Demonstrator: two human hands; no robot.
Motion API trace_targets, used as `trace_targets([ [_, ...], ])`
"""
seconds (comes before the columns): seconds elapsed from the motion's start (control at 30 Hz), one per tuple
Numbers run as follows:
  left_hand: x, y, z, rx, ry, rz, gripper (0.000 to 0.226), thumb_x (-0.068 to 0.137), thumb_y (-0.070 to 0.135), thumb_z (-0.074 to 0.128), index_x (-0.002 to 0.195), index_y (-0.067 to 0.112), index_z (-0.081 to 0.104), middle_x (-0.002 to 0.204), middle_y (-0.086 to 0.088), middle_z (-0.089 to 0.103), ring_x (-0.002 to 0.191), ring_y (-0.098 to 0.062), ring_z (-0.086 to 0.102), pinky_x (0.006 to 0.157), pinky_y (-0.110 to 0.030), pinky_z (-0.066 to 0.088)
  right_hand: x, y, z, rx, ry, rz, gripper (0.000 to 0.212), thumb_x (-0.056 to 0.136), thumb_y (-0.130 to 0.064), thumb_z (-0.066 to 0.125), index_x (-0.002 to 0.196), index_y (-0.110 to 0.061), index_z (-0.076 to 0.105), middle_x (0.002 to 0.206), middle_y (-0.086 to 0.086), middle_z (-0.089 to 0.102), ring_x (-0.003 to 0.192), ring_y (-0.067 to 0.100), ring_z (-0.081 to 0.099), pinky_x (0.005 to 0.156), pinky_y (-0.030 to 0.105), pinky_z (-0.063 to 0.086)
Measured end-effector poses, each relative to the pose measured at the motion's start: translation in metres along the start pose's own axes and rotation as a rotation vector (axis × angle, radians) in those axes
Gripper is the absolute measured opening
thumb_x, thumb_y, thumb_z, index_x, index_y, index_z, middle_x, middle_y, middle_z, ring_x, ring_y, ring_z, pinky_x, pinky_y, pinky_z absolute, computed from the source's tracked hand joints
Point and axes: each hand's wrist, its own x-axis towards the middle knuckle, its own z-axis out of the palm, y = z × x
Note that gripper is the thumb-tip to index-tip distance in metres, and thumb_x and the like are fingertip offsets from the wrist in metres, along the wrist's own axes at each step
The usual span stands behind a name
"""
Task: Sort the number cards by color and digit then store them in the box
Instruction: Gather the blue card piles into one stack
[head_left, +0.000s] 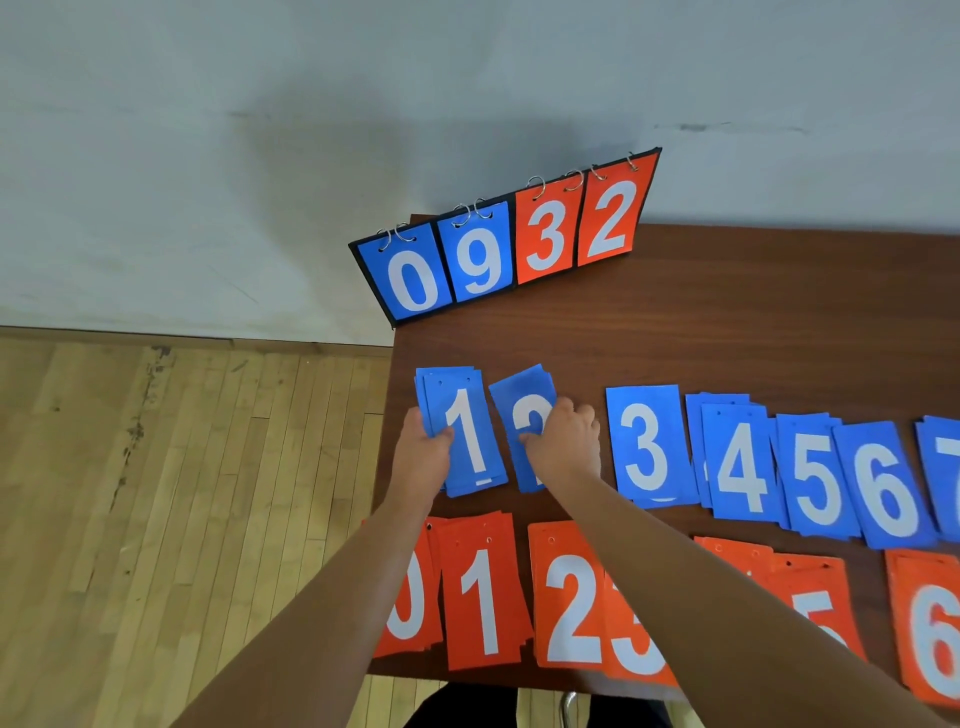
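Probably light, stiff and slick, the blue rectangular "1" cards (470, 441) sit edge-pinched in the left hand (422, 453); the right hand (565, 446) grips the blue "2" cards (519, 396).

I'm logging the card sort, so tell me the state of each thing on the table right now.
Scoreboard: standing, showing 0 9 3 2.
Blue 1 pile: gripped by left hand.
Blue 2 pile: gripped by right hand.
Blue 3 pile: flat, untouched.
Orange piles: flat, in a row.
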Motion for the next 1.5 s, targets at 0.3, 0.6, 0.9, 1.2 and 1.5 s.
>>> trace_targets([
  [0.3,-0.016,0.021,0.015,-0.183,-0.161,-0.059,0.016,0.102,0.025,0.053,0.118,0.024,0.053,0.112,-0.001,0.067,0.099,-0.021,0.069,0.086,-0.051,0.058,-0.011,0.007,-0.033,0.633,-0.112,0.082,0.040,0.095,-0.026,0.062,0.131,-0.020,0.044,0.123,-0.002,0.059,0.107,0.016,0.062,0.061,0.018,0.051],
  [0.6,-0.032,0.032,0.053,-0.101,-0.315,0.052,0.029,0.097,0.032,0.060,0.125,0.028,0.051,0.121,0.002,0.066,0.105,-0.018,0.067,0.090,-0.046,0.058,-0.019,0.037,-0.028,0.217,0.092,-0.106,0.050,0.100,-0.038,0.048,0.145,-0.019,0.039,0.138,0.005,0.042,0.126,0.021,0.045,0.098,0.035,0.050],
  [0.9,-0.028,0.017,0.048,-0.086,-0.175,-0.032,0.023,0.098,0.029,0.059,0.120,0.026,0.050,0.112,0.003,0.066,0.096,-0.016,0.070,0.078,-0.039,0.062,-0.008,0.089,-0.013,-0.313,0.220,-0.105,0.058,0.096,-0.036,0.051,0.140,0.000,0.040,0.136,0.020,0.042,0.127,0.034,0.040,0.105,0.039,0.040],
  [1.2,-0.023,0.010,0.040,-0.118,-0.116,-0.028,0.019,0.099,0.026,0.059,0.116,0.028,0.052,0.113,0.002,0.067,0.097,-0.017,0.069,0.084,-0.047,0.060,0.002,0.070,-0.025,-0.263,0.110,0.002,0.090,0.079,-0.053,0.072,0.147,-0.022,0.023,0.141,0.018,0.034,0.132,0.034,0.034,0.108,0.047,0.031],
  [1.5,-0.023,0.010,0.048,-0.080,-0.092,-0.031,0.030,0.100,0.023,0.056,0.129,0.017,0.049,0.119,-0.003,0.064,0.093,-0.017,0.066,0.063,-0.027,0.056,0.011,0.067,-0.049,0.568,-0.037,0.068,0.028,0.097,-0.017,0.057,0.124,-0.013,0.056,0.115,0.005,0.066,0.096,0.018,0.064,0.068,0.028,0.052],
])
